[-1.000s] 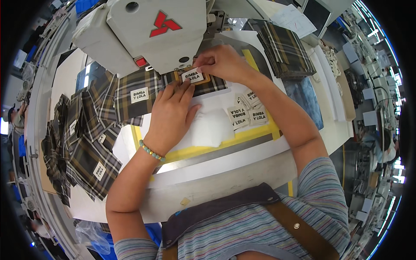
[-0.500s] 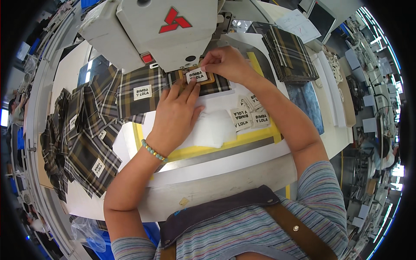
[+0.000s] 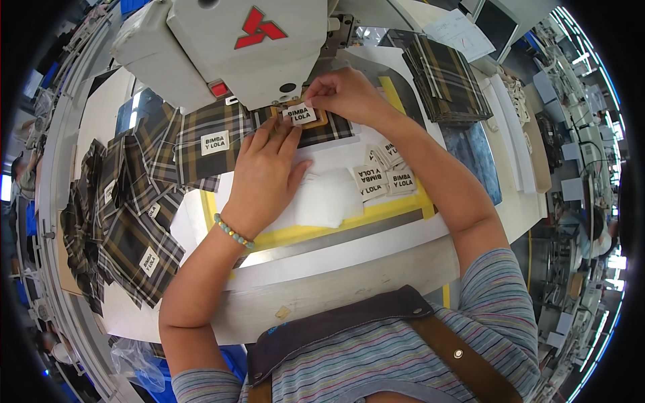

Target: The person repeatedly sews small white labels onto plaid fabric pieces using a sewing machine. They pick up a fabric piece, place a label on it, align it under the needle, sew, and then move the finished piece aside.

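A white fabric label (image 3: pixel 302 115) with dark lettering lies within the brass-coloured frame (image 3: pixel 322 121) under the sewing machine head (image 3: pixel 245 50). Plaid fabric (image 3: pixel 332 131) lies beneath that frame. My right hand (image 3: pixel 348 97) pinches the label's upper right corner between thumb and forefinger. Flat beside it, my left hand (image 3: pixel 265 171) reaches up with fingers extended, fingertips at the label's lower left edge. To the left, another plaid piece (image 3: pixel 232 151) bears a similar label (image 3: pixel 215 143). A small pile of loose labels (image 3: pixel 381 176) lies right of my left hand.
Labelled plaid pieces (image 3: pixel 131 232) heap up at the left and hang toward the table edge. A stack of plaid pieces (image 3: pixel 447 84) stands at the back right. Yellow tape (image 3: pixel 302 232) borders the white work surface. A dark screen (image 3: pixel 497 30) stands behind.
The label has settled slightly within the frame, its corner still in my right fingers. My left fingers stay by its lower edge. The whole view has shifted slightly.
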`<state>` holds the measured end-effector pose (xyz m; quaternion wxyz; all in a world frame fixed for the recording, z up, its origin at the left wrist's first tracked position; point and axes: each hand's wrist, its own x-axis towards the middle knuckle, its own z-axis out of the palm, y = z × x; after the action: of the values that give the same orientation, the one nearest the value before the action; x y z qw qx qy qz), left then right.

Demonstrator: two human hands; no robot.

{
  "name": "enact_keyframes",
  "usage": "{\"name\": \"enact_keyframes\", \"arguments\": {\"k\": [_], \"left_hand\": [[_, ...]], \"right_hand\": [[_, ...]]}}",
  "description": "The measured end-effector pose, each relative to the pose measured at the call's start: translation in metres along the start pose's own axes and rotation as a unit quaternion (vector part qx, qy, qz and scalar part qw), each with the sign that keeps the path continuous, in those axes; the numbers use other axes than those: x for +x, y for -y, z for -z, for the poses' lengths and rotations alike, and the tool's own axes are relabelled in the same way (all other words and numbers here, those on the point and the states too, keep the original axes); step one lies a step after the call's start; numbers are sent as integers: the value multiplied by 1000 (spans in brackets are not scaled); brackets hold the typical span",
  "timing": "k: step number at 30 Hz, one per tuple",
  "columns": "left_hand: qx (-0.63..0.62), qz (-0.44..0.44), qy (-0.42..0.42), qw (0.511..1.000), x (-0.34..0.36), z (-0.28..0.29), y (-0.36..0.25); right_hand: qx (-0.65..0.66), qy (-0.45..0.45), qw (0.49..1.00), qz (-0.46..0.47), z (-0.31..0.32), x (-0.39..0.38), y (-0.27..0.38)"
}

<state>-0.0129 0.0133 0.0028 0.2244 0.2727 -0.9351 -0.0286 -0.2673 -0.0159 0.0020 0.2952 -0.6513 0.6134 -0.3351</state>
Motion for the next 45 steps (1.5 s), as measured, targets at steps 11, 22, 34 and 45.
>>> {"name": "enact_keyframes", "arguments": {"k": [11, 22, 34, 45], "left_hand": [[41, -7, 14, 999, -1, -6, 1], [31, 9, 33, 999, -3, -10, 6], [0, 16, 34, 999, -4, -11, 10], [1, 11, 22, 1000, -1, -9, 13]], "right_hand": [[-79, -9, 995, 58, 4, -11, 14], [-294, 59, 923, 243, 29, -26, 21], [-288, 79, 927, 226, 29, -32, 31], [-281, 85, 915, 275, 16, -28, 25]]}}
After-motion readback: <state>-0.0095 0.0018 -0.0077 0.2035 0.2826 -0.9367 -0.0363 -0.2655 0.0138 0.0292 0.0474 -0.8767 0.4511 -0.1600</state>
